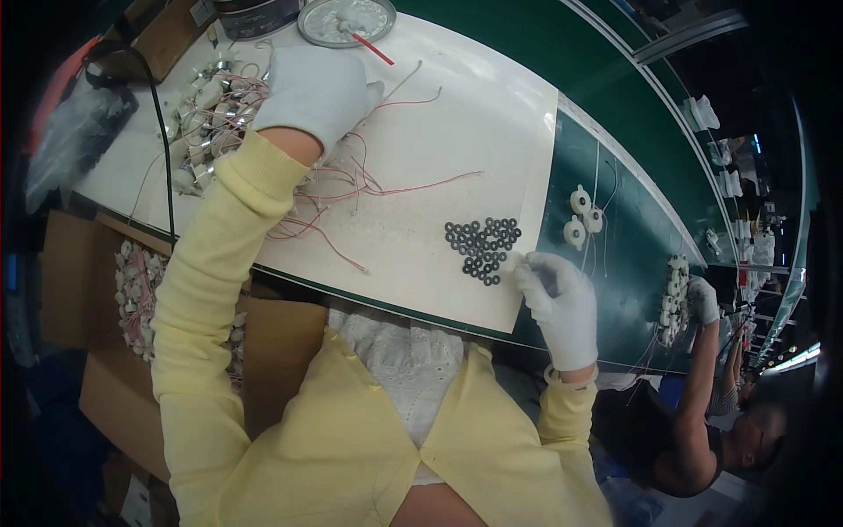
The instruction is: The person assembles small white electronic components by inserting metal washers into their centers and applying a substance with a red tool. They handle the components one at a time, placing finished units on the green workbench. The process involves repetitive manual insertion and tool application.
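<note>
Looking down from the head view, two hands in white gloves work on a white mat (457, 132) that lies on a green belt (632, 114).

The left hand (314, 88) reaches up and rests on a pile of small white parts (198, 114) with red and white wires (351, 184). There are too many parts to count. Its fingers curl down, but I cannot tell if it holds one.

The right hand (558, 303) sits at the lower edge of the mat. Its fingers pinch together at the edge of a heap of little black rings (481, 246). There are about thirty rings, all touching. I cannot tell if a ring is in the pinch.

One round dish (345, 19) of white stuff stands at the top of the mat, with one red stick (373, 48) in it. Three white parts (581, 215) lie on the belt just right of the mat. One box (132, 290) of more white parts sits below the table on the left.

Another person's gloved hand (702, 299) touches a stack of white parts (674, 299) far to the right.
</note>
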`<state>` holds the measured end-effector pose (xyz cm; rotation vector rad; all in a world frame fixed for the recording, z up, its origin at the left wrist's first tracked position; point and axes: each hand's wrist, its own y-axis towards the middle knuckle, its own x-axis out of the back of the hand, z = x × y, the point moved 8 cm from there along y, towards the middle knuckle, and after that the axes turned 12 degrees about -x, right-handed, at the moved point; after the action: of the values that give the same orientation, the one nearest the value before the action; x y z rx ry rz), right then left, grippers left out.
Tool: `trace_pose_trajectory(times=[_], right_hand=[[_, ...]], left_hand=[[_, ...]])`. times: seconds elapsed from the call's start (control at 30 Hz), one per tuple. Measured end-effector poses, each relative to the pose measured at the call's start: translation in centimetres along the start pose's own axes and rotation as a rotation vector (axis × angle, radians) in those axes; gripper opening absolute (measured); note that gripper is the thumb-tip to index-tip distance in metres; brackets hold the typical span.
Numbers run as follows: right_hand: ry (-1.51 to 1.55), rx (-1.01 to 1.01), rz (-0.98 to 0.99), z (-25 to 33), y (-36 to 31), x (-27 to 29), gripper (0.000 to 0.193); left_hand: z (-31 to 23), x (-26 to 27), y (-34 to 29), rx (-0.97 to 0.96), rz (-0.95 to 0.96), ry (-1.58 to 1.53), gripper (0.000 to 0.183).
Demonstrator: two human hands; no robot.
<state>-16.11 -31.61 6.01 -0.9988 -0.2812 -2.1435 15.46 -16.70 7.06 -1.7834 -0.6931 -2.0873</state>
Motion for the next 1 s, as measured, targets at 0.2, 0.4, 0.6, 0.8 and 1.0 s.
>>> trace_pose_trajectory(times=[0.2,0.4,0.6,0.8,1.0], right_hand=[[0.072,-0.091,0.132,-0.7,-0.1,-0.6,0.019],[0.318,-0.139,0.268,-0.3,-0.7,-2.1,0.020],[0.333,0.068,0.276,1.5,-1.0,-3.1,0.022],[0.168,0.157,0.242,1.4,-1.2,-3.0,0.026],[-0.084,0.467,0.134,5.7,-2.1,-3.0,0.031]], left_hand=[[-3.1,1.0,-2.4,-0.055,-0.147,-0.054,0.024],[-4.6,1.1,-3.7,-0.096,-0.349,-0.015,0.019],[-5.5,1.0,-4.2,-0.158,-0.454,-0.022,0.020],[-4.2,1.1,-4.4,-0.104,-0.353,-0.007,0.021],[-4.8,3.0,-4.9,-0.255,-0.454,-0.112,0.021]])
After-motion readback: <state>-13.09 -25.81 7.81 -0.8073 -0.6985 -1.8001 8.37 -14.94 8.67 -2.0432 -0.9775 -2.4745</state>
